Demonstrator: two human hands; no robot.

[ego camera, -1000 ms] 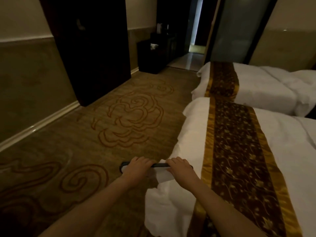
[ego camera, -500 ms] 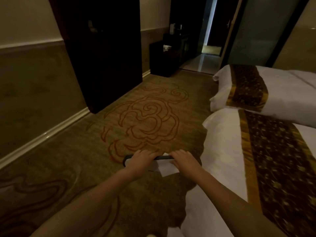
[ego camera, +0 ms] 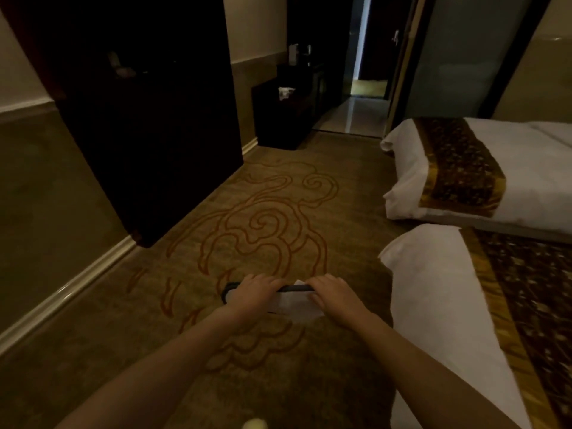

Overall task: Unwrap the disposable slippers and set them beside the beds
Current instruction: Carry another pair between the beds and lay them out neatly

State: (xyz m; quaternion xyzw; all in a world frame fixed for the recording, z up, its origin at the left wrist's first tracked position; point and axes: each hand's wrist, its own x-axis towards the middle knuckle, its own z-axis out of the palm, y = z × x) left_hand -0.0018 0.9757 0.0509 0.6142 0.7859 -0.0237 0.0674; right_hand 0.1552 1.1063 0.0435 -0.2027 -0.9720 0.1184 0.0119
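Observation:
I hold a flat pack of disposable slippers point(ego camera: 292, 306) out in front of me over the carpet. It is white with a dark edge along the top. My left hand point(ego camera: 252, 294) grips its left end and my right hand point(ego camera: 335, 297) grips its right end, fingers curled over the dark edge. Whether a wrapper is still on it is too dim to tell. The near bed point(ego camera: 433, 305) lies just to the right of my hands. The far bed point(ego camera: 526, 168) lies behind it, both white with a brown and gold runner.
A tall dark wardrobe point(ego camera: 148, 125) stands against the left wall. A low dark cabinet point(ego camera: 288, 113) sits further back beside a doorway point(ego camera: 365, 88). Patterned carpet point(ego camera: 266, 218) runs between the wardrobe and the beds. A small pale object point(ego camera: 254, 424) shows at the bottom edge.
My view has swung left, so the beds have slid toward the right edge. My hands keep the same grip on the slippers, now over the carpet rather than the bed corner.

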